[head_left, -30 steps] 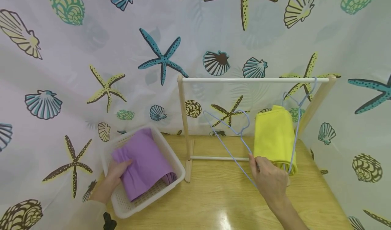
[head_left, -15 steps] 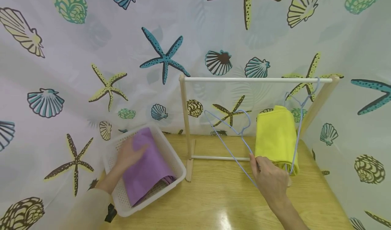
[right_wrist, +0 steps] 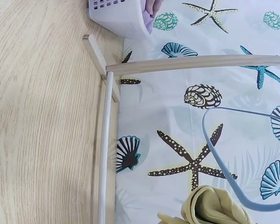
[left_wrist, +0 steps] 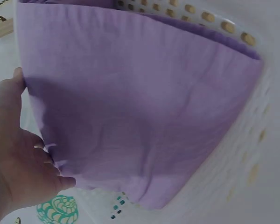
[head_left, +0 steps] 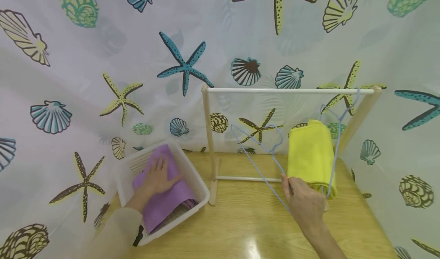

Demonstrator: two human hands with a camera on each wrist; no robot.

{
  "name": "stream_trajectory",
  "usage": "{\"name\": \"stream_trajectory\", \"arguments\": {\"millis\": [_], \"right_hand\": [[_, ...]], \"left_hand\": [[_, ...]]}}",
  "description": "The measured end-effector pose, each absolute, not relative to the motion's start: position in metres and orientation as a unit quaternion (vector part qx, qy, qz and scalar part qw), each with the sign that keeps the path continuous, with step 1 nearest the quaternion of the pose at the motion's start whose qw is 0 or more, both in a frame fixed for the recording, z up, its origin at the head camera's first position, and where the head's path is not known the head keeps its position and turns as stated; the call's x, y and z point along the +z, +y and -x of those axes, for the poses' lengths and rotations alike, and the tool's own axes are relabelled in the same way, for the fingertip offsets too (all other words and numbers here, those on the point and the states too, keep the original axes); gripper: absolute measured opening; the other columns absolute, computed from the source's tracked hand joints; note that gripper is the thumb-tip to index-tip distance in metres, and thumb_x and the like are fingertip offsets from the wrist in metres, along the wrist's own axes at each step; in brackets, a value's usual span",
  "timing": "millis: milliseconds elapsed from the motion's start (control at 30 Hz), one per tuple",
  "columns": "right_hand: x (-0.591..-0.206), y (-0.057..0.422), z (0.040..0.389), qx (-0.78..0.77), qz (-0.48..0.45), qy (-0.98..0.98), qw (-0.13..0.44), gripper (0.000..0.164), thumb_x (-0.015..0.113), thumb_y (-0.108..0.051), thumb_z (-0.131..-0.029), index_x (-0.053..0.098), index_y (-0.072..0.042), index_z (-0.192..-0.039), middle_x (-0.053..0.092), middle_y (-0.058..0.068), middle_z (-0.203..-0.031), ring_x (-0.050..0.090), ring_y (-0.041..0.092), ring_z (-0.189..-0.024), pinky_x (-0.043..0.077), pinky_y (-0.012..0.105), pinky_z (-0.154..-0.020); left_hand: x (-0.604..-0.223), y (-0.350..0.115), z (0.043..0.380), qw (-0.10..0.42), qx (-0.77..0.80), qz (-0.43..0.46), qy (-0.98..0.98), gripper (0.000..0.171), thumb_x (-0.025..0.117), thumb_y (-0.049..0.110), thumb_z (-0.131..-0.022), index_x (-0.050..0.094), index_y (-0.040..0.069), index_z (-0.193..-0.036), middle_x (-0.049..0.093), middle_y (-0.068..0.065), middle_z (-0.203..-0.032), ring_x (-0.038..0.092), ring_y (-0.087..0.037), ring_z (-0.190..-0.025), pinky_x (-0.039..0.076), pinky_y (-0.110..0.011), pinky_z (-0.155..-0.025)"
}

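Observation:
My left hand [head_left: 159, 179] lies on a folded purple cloth [head_left: 166, 211] inside a white perforated basket [head_left: 203, 192], its fingers spread. In the left wrist view the fingers meet the cloth's side edge. My right hand [head_left: 306, 201] grips the wire of a light blue clothes hanger [right_wrist: 243, 198] and holds it in front of the rack, hook upward. Beside that hand a folded yellow cloth [head_left: 309, 148] hangs on a second blue hanger [head_left: 340, 119], which is hooked on the rack's bar near its right end.
A small wooden rack with a white top bar [head_left: 268, 91] and a lower bar [head_left: 244, 178] stands on the wood-grain table [head_left: 237, 228]. A curtain [head_left: 144, 45] printed with shells and starfish encloses the back and sides.
My left hand has let go of the purple cloth's left edge, moved up and across, and now lies flat on its top. The right hand and its hanger stay nearly still.

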State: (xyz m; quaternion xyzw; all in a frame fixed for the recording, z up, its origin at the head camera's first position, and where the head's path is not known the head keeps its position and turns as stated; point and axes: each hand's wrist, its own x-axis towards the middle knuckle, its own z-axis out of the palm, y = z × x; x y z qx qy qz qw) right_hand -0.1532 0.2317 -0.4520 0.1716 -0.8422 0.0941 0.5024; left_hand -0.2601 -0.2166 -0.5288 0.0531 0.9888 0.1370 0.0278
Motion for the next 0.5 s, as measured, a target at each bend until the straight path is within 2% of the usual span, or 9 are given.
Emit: {"name": "stream_trajectory", "arguments": {"millis": [100, 300, 500], "right_hand": [[-0.453, 0.232, 0.154, 0.101, -0.174, -0.842, 0.5, 0.052, 0.043, -0.029, -0.101, 0.052, -0.004, -0.056, 0.051, 0.002, -0.044, 0.022, 0.0, -0.032, 0.012, 0.008, -0.032], [-0.455, 0.232, 0.155, 0.105, -0.171, -0.839, 0.505, 0.052, 0.044, -0.029, -0.101, 0.052, -0.005, -0.056, 0.052, 0.002, -0.045, 0.021, -0.001, -0.033, 0.012, 0.009, -0.032], [-0.456, 0.233, 0.155, 0.109, -0.169, -0.84, 0.504, 0.051, 0.045, -0.031, -0.101, 0.054, -0.005, -0.057, 0.055, 0.003, -0.047, 0.022, -0.001, -0.034, 0.012, 0.009, -0.032]], "left_hand": [[-0.533, -0.217, 0.258, 0.051, 0.148, -0.05, 0.986, 0.106, 0.049, 0.068, -0.088, 0.009, -0.007, -0.152, 0.003, -0.032, -0.159, 0.001, -0.052, -0.147, 0.012, -0.064, -0.118], [-0.537, -0.215, 0.257, 0.055, 0.158, -0.054, 0.984, 0.107, 0.051, 0.068, -0.088, 0.009, -0.007, -0.152, 0.0, -0.032, -0.159, -0.001, -0.052, -0.147, 0.015, -0.063, -0.118], [-0.542, -0.217, 0.256, 0.077, 0.143, -0.065, 0.985, 0.114, 0.048, 0.076, -0.083, 0.007, -0.004, -0.153, -0.001, -0.031, -0.159, 0.0, -0.05, -0.148, 0.017, -0.063, -0.118]]}}
